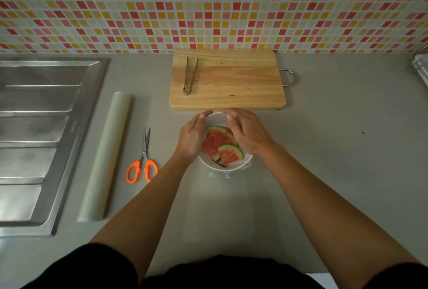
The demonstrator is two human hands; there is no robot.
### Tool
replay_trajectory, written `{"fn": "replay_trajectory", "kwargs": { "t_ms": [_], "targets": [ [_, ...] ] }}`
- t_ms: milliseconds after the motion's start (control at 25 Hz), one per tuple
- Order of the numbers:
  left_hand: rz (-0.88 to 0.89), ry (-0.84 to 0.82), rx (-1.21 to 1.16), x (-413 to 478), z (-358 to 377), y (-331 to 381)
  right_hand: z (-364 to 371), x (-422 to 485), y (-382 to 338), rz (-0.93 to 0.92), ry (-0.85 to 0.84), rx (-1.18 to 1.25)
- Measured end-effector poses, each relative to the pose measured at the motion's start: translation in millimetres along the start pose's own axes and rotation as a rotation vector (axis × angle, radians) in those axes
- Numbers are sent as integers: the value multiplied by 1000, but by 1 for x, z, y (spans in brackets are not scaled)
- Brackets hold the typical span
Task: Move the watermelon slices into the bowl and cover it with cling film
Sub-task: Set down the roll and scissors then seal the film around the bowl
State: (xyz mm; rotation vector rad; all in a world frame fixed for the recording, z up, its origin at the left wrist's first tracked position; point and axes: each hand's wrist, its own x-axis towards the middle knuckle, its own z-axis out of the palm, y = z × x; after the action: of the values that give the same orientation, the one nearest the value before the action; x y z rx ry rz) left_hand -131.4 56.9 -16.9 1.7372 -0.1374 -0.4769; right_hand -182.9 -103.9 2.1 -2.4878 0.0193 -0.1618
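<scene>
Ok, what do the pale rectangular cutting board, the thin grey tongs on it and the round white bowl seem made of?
Cutting board: bare wood, matt; grain lines show. Tongs: metal, probably steel; grey with a dull sheen. Bowl: smooth, plain white wall; ceramic or plastic, cannot tell.

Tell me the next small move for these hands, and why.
Likely next: slide both hands outward and down around the rim, pressing the cling film against the sides of the bowl. The watermelon slices already lie in the bowl, film is bunched below its near edge, and the left hand and right hand both rest at the far rim, so the sides probably need sealing.
</scene>
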Motion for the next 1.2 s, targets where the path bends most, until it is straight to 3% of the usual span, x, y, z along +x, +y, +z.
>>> {"fn": "replay_trajectory", "kwargs": {
  "t_ms": [280,480,600,720,1200],
  "targets": [
    [-39,29,-62,-1,3,-6,3,-1,5,179,0,29],
    [-57,31,-75,1,3,-7,3,-2,3,363,-34,-93],
    [-59,50,-76,1,5,-8,-8,-7,-4,268,149,-206],
    [-55,55,-61,1,6,-8,-4,-19,-14,197,153,-131],
    [-58,95,-30,-3,9,-4,11,-27,-17,428,185,-119]
  ]
}}
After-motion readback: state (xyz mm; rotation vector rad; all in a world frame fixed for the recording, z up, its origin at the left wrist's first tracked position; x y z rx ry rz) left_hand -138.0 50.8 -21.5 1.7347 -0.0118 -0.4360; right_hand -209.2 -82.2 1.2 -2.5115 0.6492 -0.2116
